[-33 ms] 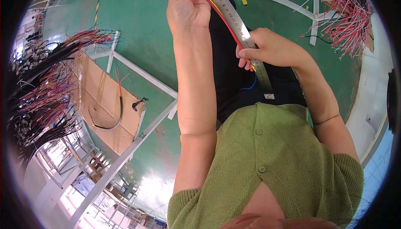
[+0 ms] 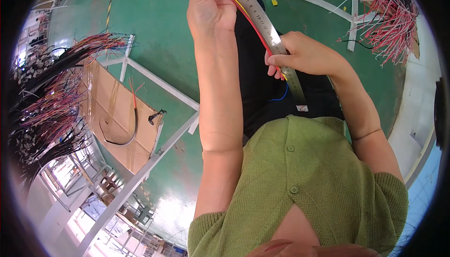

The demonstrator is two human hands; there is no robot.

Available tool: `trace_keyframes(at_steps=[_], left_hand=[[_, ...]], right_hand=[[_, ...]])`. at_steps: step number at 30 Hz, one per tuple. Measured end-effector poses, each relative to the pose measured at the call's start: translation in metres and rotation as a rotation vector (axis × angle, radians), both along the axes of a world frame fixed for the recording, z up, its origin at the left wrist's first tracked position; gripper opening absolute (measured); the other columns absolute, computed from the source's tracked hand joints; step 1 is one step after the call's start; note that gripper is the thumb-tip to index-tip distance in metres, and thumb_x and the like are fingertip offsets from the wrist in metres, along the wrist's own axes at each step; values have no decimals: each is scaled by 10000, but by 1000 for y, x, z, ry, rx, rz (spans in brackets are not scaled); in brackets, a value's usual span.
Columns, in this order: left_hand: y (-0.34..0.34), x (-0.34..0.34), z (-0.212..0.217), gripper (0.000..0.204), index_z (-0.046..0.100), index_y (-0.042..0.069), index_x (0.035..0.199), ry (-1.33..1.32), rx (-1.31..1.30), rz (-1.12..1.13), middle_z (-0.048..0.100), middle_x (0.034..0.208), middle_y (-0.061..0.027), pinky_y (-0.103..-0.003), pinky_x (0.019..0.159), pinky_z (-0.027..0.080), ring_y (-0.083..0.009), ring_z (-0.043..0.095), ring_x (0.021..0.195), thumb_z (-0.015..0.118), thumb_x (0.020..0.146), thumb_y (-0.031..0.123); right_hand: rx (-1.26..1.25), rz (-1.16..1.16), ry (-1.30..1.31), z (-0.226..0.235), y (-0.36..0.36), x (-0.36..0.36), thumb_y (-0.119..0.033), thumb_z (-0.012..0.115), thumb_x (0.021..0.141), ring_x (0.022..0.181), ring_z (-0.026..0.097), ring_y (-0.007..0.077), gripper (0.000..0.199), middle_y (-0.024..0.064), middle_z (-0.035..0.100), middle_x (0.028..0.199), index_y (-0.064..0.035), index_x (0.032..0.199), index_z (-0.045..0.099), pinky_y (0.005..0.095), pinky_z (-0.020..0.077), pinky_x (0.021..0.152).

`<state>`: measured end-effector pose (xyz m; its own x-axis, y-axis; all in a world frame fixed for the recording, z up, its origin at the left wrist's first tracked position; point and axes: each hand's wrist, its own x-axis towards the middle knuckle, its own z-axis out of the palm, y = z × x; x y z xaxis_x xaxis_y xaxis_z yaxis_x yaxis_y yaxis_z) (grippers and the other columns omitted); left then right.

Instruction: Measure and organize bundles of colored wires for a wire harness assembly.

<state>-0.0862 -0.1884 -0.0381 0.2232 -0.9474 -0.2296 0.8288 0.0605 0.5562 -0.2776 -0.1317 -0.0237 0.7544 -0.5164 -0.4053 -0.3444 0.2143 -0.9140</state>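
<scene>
Your right hand (image 2: 302,53) pinches the steel ruler (image 2: 262,25) and the red and yellow wires (image 2: 253,22); your left hand (image 2: 211,11) closes around their upper end.

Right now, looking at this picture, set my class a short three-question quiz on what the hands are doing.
1. True or false: both hands hold the metal ruler.
2. Which wire colours run along the ruler: A) red and yellow, B) green and white?
3. What lies on the cardboard sheet at the left?

Key:
1. True: the left hand grips it higher up, the right hand lower down.
2. A, the wires.
3. A curved black cable with red ends.
</scene>
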Motion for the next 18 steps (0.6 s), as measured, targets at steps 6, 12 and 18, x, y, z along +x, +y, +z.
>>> trace_keyframes(at_steps=[6,12,18], left_hand=[[2,0,2,176,567,-12,1093,0,1,3,669,1003,-128,-345,816,552,-222,659,901,550,932,57],[1,-1,2,173,571,-13,1090,-8,-12,-20,669,1001,-128,-351,821,551,-224,659,901,545,935,60],[1,-1,1,162,566,-10,1079,-19,9,-4,669,1004,-128,-361,823,551,-228,659,903,540,938,65]], right_hand=[[-9,5,-12,-2,0,0,-107,577,884,634,652,150,174,119,670,749,65,881,599,272,540,601],[-13,9,3,0,0,0,-104,575,881,636,656,151,171,119,670,744,65,876,601,272,541,603],[-13,1,-9,0,0,-1,-103,575,880,631,653,148,170,117,669,738,65,873,602,272,541,603]])
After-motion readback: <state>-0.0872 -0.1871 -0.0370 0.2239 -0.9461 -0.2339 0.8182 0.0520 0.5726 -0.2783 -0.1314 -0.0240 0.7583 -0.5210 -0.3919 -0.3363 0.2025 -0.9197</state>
